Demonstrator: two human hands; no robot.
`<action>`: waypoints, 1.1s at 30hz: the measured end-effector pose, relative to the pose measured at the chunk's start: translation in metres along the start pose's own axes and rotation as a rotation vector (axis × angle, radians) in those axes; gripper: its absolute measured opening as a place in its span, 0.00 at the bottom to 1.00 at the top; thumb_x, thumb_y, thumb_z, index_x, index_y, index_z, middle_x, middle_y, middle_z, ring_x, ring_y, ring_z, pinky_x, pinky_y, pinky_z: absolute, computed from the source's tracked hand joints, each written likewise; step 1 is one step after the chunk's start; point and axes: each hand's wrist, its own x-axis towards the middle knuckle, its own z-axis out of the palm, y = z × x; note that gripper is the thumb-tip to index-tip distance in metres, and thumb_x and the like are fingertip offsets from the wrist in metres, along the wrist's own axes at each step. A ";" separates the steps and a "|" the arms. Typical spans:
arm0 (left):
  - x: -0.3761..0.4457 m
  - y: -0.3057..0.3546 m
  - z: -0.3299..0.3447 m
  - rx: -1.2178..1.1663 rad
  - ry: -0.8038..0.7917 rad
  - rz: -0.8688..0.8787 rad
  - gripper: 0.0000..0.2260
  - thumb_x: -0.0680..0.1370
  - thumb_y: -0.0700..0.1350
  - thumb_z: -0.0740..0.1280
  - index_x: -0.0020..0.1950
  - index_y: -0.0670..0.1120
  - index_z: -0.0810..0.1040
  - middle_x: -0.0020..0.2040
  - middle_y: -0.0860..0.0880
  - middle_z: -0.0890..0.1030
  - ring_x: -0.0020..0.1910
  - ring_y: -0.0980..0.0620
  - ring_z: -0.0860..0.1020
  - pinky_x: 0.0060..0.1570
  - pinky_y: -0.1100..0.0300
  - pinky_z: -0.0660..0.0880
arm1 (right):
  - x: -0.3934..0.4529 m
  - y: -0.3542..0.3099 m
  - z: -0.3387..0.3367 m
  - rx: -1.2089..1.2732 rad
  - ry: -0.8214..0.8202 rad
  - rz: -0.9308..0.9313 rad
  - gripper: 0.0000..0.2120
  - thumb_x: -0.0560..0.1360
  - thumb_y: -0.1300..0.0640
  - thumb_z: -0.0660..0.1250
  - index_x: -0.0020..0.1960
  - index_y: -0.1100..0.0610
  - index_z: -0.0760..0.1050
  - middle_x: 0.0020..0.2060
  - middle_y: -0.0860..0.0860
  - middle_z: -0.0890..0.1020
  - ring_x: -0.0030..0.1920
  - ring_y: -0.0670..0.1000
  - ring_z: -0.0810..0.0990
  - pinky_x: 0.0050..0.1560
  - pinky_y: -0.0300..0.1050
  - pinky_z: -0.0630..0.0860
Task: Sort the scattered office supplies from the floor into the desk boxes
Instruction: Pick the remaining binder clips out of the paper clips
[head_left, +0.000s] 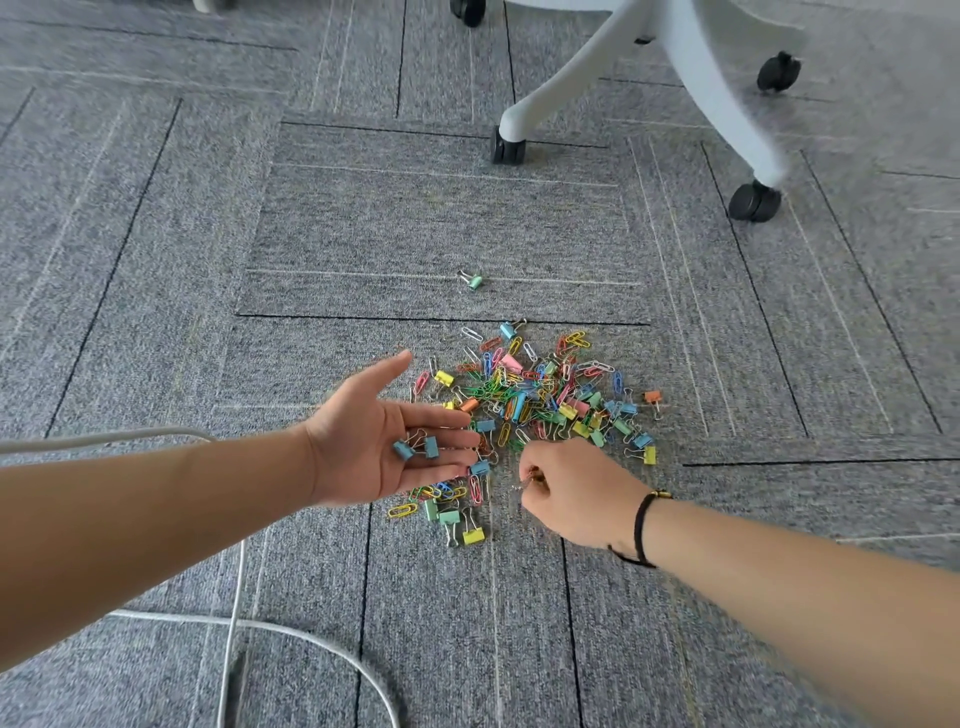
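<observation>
White cable (236, 618) looping over grey carpet tiles (156, 260) at 7 o'clock, nearest the lens. Left hand (384, 441) palm-up, fingers straight and lightly spread, thumb pointing toward 1 o'clock; two blue binder clips (415, 448) lying loose on the palm at the base of the fingers, cradled and not gripped. Right hand (571, 491) knuckles-up at 4 o'clock of the left, fingers curled, thumb and fingertips pinching a small metal-handled clip (529, 480); colour of that clip hidden by the fingers. Black cord bracelet (641, 530) round the right wrist. Pile of coloured paper clips and binder clips (535, 397) on the carpet just beyond both hands, at 12 to 1 o'clock of the right hand's knuckles, its near edge running under the left fingertips. Lone green binder clip (472, 280) well apart at 12 o'clock of the pile. White office chair base (670, 78) with black castors at 1 o'clock, far side.
</observation>
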 end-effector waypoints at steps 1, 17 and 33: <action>0.000 0.000 0.001 -0.003 0.004 -0.003 0.39 0.77 0.69 0.59 0.62 0.33 0.80 0.63 0.32 0.80 0.56 0.37 0.81 0.59 0.46 0.79 | -0.001 -0.001 -0.006 0.107 -0.007 0.012 0.07 0.80 0.57 0.62 0.52 0.56 0.78 0.35 0.48 0.80 0.29 0.47 0.74 0.27 0.37 0.68; -0.004 0.000 0.001 -0.019 0.036 -0.033 0.22 0.83 0.51 0.57 0.52 0.35 0.83 0.49 0.35 0.84 0.41 0.41 0.84 0.36 0.54 0.83 | -0.012 -0.037 -0.020 0.328 0.279 -0.144 0.11 0.75 0.50 0.72 0.55 0.52 0.76 0.36 0.47 0.80 0.33 0.48 0.80 0.36 0.48 0.80; 0.006 0.008 0.000 -0.033 0.066 0.045 0.24 0.83 0.55 0.58 0.56 0.35 0.82 0.49 0.36 0.84 0.42 0.42 0.84 0.42 0.52 0.84 | -0.003 -0.074 0.043 -0.074 0.111 -0.046 0.25 0.77 0.40 0.68 0.65 0.54 0.68 0.59 0.52 0.75 0.51 0.53 0.79 0.51 0.49 0.79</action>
